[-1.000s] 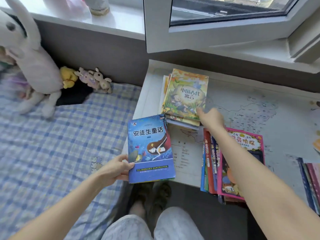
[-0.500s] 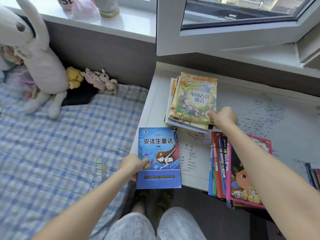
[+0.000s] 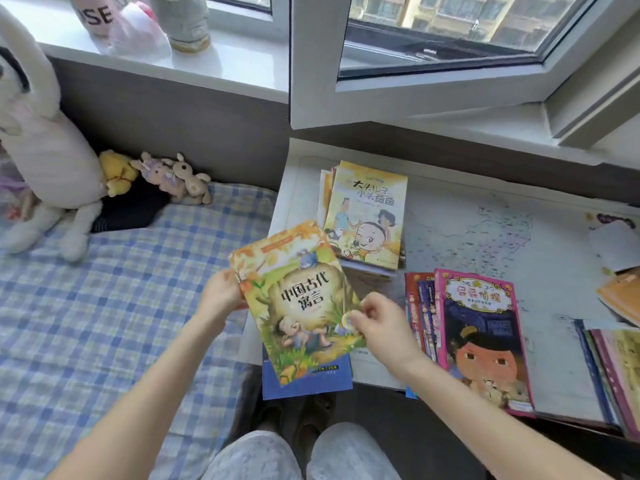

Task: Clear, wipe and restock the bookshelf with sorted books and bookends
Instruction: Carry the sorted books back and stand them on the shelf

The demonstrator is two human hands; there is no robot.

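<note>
I had pulled the fable book (image 3: 298, 299) off the back stack (image 3: 367, 216); my left hand (image 3: 221, 296) and right hand (image 3: 384, 323) gripped its edges above the blue book (image 3: 308, 382) at the bench (image 3: 467, 230) front. Sorting, I judged, was continuing.

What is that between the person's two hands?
An orange storybook, seen in the head view. The left hand grips its left edge and the right hand pinches its right edge. A blue book shows beneath it.
</note>
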